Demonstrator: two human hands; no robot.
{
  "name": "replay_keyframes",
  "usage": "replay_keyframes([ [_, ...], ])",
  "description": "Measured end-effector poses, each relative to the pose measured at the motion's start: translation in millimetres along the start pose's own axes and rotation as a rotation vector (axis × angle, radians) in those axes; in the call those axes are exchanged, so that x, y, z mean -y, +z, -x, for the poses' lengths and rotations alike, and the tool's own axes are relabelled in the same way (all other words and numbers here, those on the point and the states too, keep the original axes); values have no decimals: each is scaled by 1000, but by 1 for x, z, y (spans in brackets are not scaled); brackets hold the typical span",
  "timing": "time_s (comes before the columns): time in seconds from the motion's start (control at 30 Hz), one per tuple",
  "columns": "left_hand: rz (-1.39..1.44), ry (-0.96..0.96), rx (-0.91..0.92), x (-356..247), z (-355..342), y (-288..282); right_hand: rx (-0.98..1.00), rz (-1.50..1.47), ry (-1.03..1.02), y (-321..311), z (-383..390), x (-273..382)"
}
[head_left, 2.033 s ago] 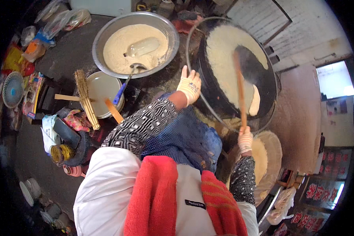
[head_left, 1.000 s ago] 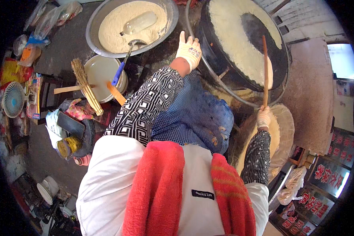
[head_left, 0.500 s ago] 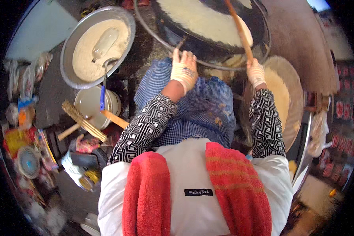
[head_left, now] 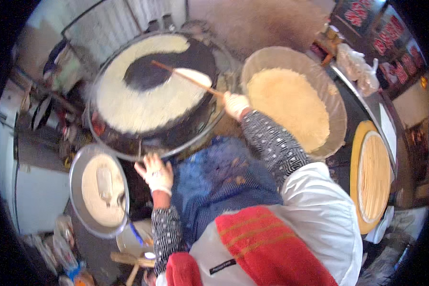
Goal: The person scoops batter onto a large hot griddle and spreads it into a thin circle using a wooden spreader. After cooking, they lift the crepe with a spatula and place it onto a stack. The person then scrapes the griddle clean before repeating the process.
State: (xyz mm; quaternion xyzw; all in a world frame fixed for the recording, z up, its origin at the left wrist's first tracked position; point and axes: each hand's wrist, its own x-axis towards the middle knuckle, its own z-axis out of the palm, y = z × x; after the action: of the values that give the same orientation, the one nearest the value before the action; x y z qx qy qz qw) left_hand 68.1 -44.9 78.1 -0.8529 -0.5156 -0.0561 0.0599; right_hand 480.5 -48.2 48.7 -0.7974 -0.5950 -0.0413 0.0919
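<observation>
My gloved right hand (head_left: pixel 235 104) grips a long thin wooden stick (head_left: pixel 161 66) at its near end. The stick reaches left over a round black griddle (head_left: pixel 206 53). Pale batter (head_left: pixel 124 110) forms a broad curved band on the griddle, with a dark bare patch in the middle. A thick whitish lump of batter (head_left: pixel 193 76) lies against the stick. At the near rim my gloved left hand (head_left: pixel 156 174) has its fingers spread and holds nothing. Just beyond its fingertips, a short peg (head_left: pixel 139 150) sticks out from the griddle's edge.
A metal basin (head_left: pixel 74 190) at left holds pale batter and a ladle (head_left: pixel 105 183). Below it stands a bucket (head_left: pixel 128 240) with brushes (head_left: pixel 124 259). Right of the griddle is a large lined basin (head_left: pixel 337 119) of yellowish batter. A round wooden board (head_left: pixel 375 176) stands farther right.
The view has swung, bringing the whole griddle into sight. My right hand has tipped the stick leftward over the batter. My left hand's fingers have spread apart near the rim.
</observation>
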Motion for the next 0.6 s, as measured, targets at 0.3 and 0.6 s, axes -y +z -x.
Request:
replay_keyframes([
  [0.3, -88, -125, 97, 27, -6, 20, 150, -99, 93, -29, -2, 7],
  [0.6, -115, -291, 159, 67, -17, 30, 173, -111, 65, -23, 11, -5],
])
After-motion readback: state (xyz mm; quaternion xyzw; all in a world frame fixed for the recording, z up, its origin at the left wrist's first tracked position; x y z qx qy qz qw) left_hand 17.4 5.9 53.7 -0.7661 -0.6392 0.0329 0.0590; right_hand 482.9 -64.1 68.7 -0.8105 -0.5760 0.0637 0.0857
